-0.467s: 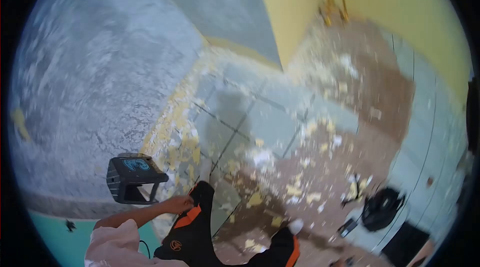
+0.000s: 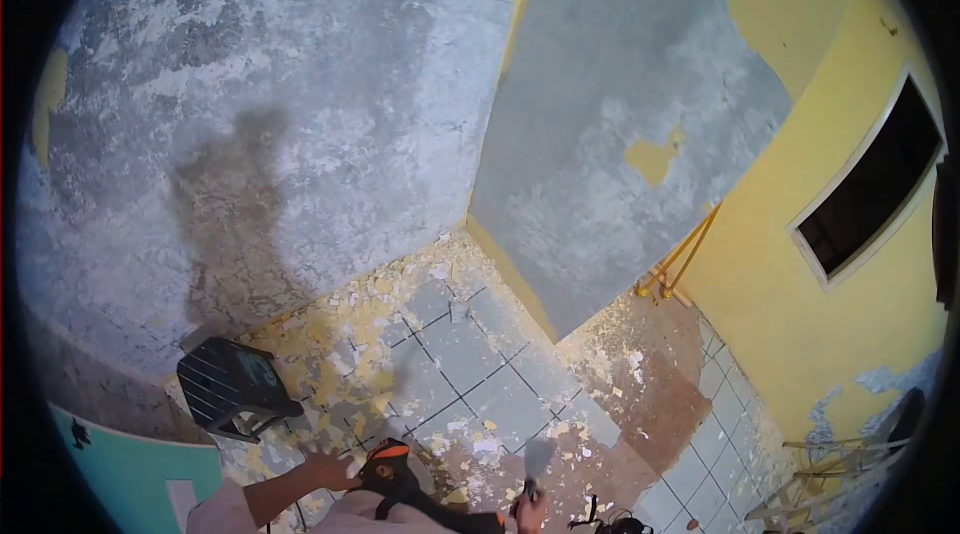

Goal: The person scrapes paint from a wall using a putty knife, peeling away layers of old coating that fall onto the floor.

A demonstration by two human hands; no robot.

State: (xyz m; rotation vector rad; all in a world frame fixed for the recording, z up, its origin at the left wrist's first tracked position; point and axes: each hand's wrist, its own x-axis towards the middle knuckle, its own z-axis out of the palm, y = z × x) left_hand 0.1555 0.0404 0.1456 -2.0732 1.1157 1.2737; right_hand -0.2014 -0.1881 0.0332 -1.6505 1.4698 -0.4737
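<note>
The right hand (image 2: 532,512) is closed around the dark handle of a scraper (image 2: 538,464). The scraper is low in the view, right of the middle, and its flat blade points away from the person. The left hand (image 2: 328,472) is open with its fingers spread and holds nothing. It is right by the knee of the black and orange pants (image 2: 388,469); I cannot tell if they touch.

A black plastic stool (image 2: 232,382) with blue marks stands near the left hand, close to the big rough gray wall (image 2: 330,104). Lots of yellow and white paint bits (image 2: 345,359) lie on the floor tiles (image 2: 440,374). Farther off, yellow poles (image 2: 690,254) lean near a yellow wall (image 2: 790,264) with a dark window (image 2: 875,179).
</note>
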